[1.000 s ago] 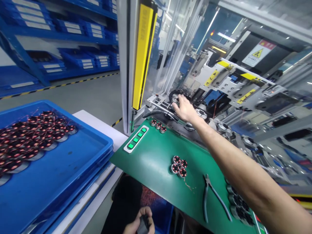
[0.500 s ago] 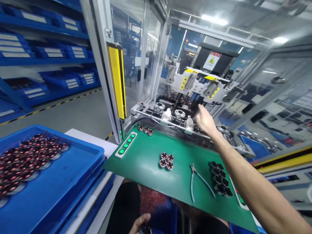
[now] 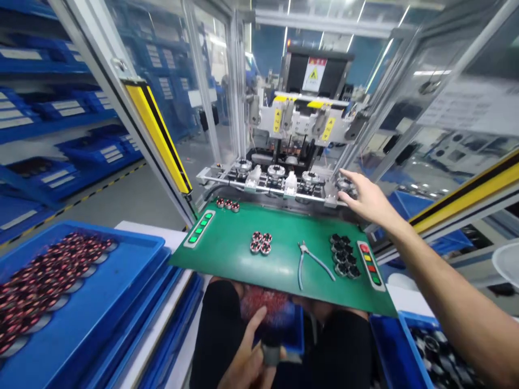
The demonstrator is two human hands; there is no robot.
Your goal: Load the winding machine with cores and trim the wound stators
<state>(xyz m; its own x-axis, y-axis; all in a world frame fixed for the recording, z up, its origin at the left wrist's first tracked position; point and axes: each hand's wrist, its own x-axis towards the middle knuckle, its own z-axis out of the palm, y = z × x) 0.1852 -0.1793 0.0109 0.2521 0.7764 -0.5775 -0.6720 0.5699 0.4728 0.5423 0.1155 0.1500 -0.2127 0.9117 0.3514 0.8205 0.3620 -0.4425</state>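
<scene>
My right hand reaches to the rightmost round holder on the machine's front rail. Its thumb and fingers are apart on either side of that holder; contact is unclear. Low over my lap, my left hand is closed around a dark, blurred cylindrical part, its index finger extended. On the green mat lie a cluster of copper-wound motor stators, three more stators at the back left, open blue-handled pliers and several black unwound stator cores.
A blue tray of wound stators stands left. Button panels flank the mat: green on the left, multicoloured on the right. Yellow light-curtain posts border the machine. A blue bin of dark parts sits lower right.
My right hand has moved along the rail to the rightmost holder. My left hand has risen further into view with the dark part. The camera view has turned right.
</scene>
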